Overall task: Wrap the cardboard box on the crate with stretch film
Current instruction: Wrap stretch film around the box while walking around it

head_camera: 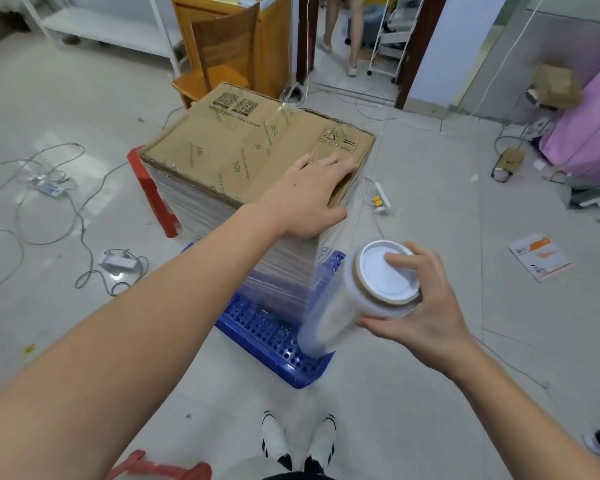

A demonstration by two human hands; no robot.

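Observation:
A brown cardboard box (229, 147) with green SEAL tape stands on a blue plastic crate (267, 334) on the floor. Clear stretch film covers the box's near sides down to the crate. My left hand (312, 195) lies flat on the box's near top corner, fingers spread. My right hand (420, 303) grips the upper end of the stretch film roll (357, 299), which tilts down toward the crate's near right corner. A sheet of film runs from the roll to the box's near vertical edge.
A red stool (153, 195) stands behind the box on the left. Cables and power strips (49, 188) lie across the tiled floor. A wooden chair (219, 57) is beyond the box; a person's legs (340, 32) show in the doorway. My shoes (298, 441) are close to the crate.

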